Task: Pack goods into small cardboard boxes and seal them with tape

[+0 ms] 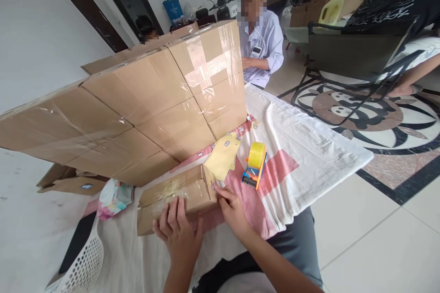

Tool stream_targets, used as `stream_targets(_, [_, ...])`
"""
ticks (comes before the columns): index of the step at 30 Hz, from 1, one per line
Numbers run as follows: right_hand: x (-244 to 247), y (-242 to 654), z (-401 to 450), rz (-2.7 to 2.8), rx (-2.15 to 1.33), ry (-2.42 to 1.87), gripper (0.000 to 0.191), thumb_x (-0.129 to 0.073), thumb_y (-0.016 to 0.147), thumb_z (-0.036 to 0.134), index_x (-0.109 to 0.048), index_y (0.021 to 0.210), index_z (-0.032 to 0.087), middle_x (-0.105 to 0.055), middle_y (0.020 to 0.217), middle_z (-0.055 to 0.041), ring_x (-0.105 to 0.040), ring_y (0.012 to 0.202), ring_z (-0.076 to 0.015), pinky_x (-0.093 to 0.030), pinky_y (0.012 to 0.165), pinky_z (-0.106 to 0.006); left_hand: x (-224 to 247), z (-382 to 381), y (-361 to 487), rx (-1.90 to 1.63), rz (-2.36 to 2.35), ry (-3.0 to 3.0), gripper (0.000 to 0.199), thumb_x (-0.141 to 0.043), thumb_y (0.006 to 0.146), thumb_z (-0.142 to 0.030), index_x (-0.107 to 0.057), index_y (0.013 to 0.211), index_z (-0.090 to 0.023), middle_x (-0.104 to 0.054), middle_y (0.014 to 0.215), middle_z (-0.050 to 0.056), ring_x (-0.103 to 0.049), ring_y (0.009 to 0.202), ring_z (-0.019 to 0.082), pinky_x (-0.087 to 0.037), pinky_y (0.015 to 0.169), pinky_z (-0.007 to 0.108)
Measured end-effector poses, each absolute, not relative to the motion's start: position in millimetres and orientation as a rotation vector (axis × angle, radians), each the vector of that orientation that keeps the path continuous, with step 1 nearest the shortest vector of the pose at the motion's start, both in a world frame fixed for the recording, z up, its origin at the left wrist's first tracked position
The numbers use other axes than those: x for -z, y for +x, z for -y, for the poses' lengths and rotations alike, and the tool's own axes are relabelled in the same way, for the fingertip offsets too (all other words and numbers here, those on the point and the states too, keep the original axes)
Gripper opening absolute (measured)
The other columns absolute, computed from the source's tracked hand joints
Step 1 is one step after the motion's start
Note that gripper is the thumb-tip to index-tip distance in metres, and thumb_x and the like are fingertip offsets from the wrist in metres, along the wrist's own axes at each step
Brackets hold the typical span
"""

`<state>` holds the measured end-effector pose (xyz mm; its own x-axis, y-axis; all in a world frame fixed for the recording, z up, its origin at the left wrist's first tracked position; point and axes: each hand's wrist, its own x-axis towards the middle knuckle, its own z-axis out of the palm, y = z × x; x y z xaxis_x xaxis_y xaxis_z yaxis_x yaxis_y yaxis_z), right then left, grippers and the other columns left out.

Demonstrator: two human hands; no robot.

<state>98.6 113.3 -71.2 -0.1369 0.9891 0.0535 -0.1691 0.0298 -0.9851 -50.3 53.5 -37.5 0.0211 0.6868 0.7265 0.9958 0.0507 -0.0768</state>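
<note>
A small closed cardboard box (pixel 175 197) with clear tape along its top lies in front of me. My left hand (pixel 180 229) grips its near side, fingers bent over the top edge and thumb low on the side. At the box's right end is my right hand (pixel 233 210), index finger and thumb close together at the cardboard. A tiny pale, blue-edged patch shows by that fingertip, too small to identify surely. Yellow sheets (pixel 223 155) printed with small blue-edged labels lie just behind the box. To their right stands a tape dispenser (pixel 254 165) with a yellow roll.
A wall of taped cardboard boxes (pixel 158 105) stands across the table behind the small box. At left are a colourful soft packet (pixel 115 197), an open carton (pixel 70 178) and a white perforated basket (pixel 82 261). Across the table sits a person (pixel 263 46); a chair (pixel 347 50) stands right.
</note>
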Motion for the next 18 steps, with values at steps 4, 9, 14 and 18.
stream_targets(4, [74,105,-121,1.263,-1.334,-1.013,0.045,-0.047,0.092,0.023,-0.070,0.130,0.033,-0.062,0.100,-0.0064,-0.058,0.089,-0.0209,-0.053,0.084,-0.037,38,-55,-51,0.662,1.734,-1.705,0.079,-0.059,0.090,-0.042,-0.031,0.158,-0.011,-0.058,0.136,0.025,-0.043,0.135,0.041,-0.022,0.115,0.066])
stream_targets(9, [69,113,-134,1.340,-1.424,-0.928,0.044,-0.050,0.089,0.025,-0.070,0.128,0.032,-0.063,0.096,-0.0050,-0.057,0.088,-0.0211,-0.049,0.086,-0.037,38,-54,-51,0.653,1.735,-1.706,0.075,-0.059,0.090,-0.041,-0.037,0.154,-0.010,-0.058,0.136,0.025,-0.045,0.133,0.041,-0.022,0.114,0.065])
stream_targets(14, [66,121,-143,1.309,-1.551,-0.862,0.044,-0.053,0.089,0.032,-0.065,0.131,0.028,-0.054,0.081,-0.0014,-0.048,0.071,-0.0168,-0.044,0.068,-0.030,39,-56,-52,0.673,1.721,-1.694,0.072,-0.061,0.090,-0.040,-0.040,0.153,-0.011,-0.059,0.136,0.024,-0.045,0.133,0.040,-0.022,0.115,0.065])
stream_targets(18, [60,138,-149,1.276,-1.496,-0.923,0.044,-0.052,0.091,0.033,-0.060,0.133,0.028,-0.050,0.083,0.0002,-0.048,0.075,-0.0161,-0.044,0.070,-0.029,39,-57,-52,0.693,1.729,-1.693,0.072,-0.061,0.090,-0.040,-0.039,0.153,-0.013,-0.059,0.136,0.023,-0.044,0.133,0.039,-0.021,0.115,0.064])
